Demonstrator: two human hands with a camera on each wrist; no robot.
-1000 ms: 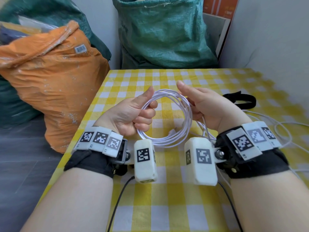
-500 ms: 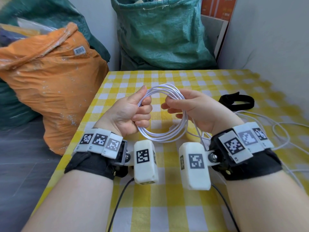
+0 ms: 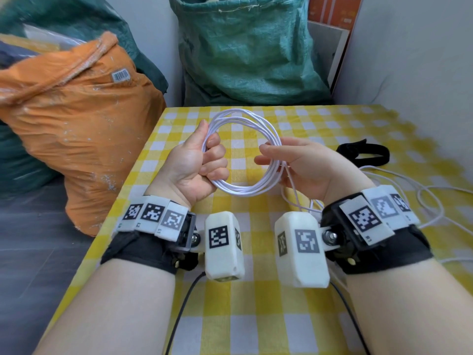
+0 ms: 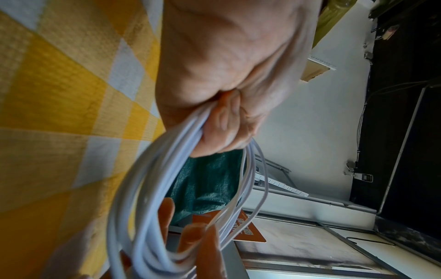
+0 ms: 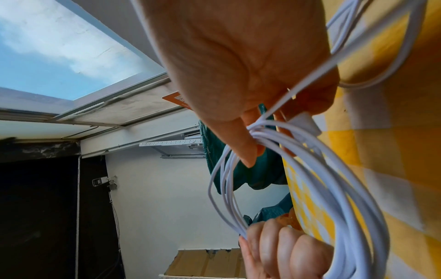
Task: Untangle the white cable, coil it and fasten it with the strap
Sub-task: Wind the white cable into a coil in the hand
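Note:
The white cable (image 3: 245, 190) is wound into a round coil of several loops, held upright above the yellow checked table (image 3: 256, 329). My left hand (image 3: 202, 160) grips the coil's left side with curled fingers and the thumb up along it. My right hand (image 3: 294, 160) pinches the coil's right side. The uncoiled rest of the cable (image 3: 432, 201) trails off to the right over the table. The black strap (image 3: 363, 153) lies on the table beyond my right hand. In the wrist views the coil (image 4: 152, 217) (image 5: 310, 169) runs through the fingers of both hands.
An orange sack (image 3: 76, 129) stands off the table's left edge and a green sack (image 3: 245, 47) behind its far edge. A white wall (image 3: 409, 60) closes the right side. Black wires (image 3: 179, 316) from the wrist cameras run down toward me.
The coil has been raised and turned more upright. My right hand has slid down its right side, and the view has moved closer to the hands.

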